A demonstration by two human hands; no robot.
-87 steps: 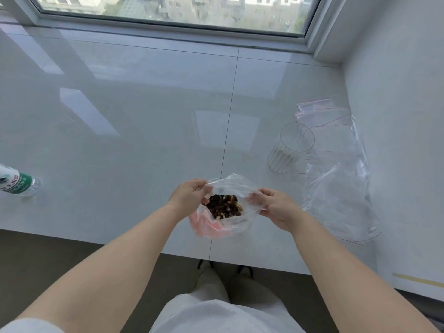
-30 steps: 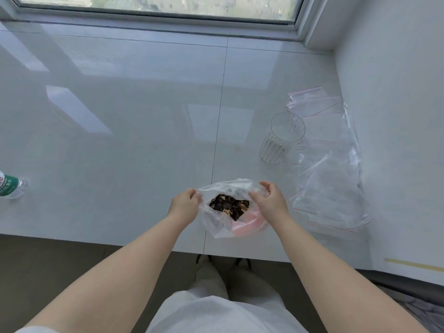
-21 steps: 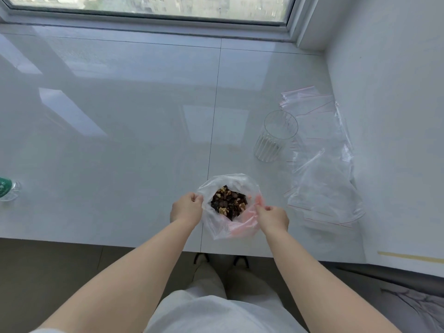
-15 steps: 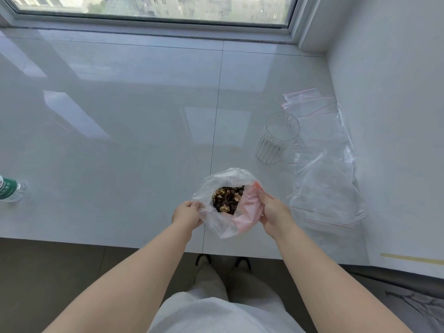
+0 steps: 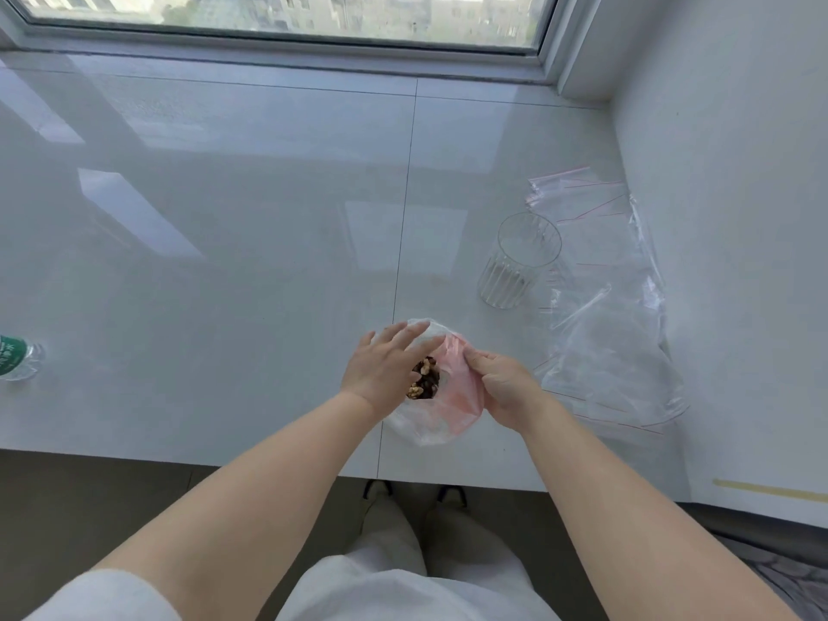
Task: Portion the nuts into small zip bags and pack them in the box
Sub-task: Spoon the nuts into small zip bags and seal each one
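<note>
Under window: glossy white tiled sill (image 5: 233, 244), wall right, possibly dark floor below.

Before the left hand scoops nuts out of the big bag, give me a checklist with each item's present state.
1. Nut bag mouth open, nuts showing: ok.
2. Right hand gripping the bag's pink edge: ok.
3. Left hand open over the mouth: ok.
4. Zip bags lying beside the glass: ok.
5. A small bag held open to fill: not ok.
6. Box in view: not ok.
</note>
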